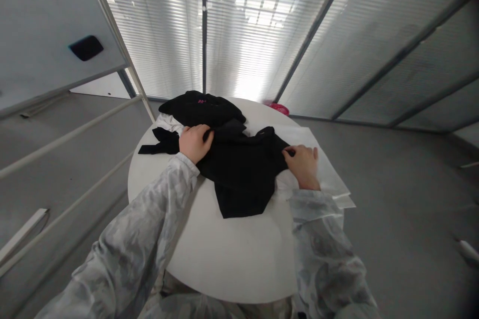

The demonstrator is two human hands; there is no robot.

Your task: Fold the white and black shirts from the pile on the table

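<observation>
Black garment (243, 167) was spread mid-frame on a round white surface (232, 264). Its folded left part was pinched by the fingers of the left hand (194, 142); its right edge was gripped narrowly in those of the right hand (305, 163). Black cloth bundle (200, 108) was noted at upper centre.

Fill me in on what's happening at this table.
A person is handling a black garment spread on a round white table. The left hand grips its fabric on one side, while the right hand pinches its edge on the other. More black fabric lies heaped behind it, and white sheets lie at the table's right side.
</observation>
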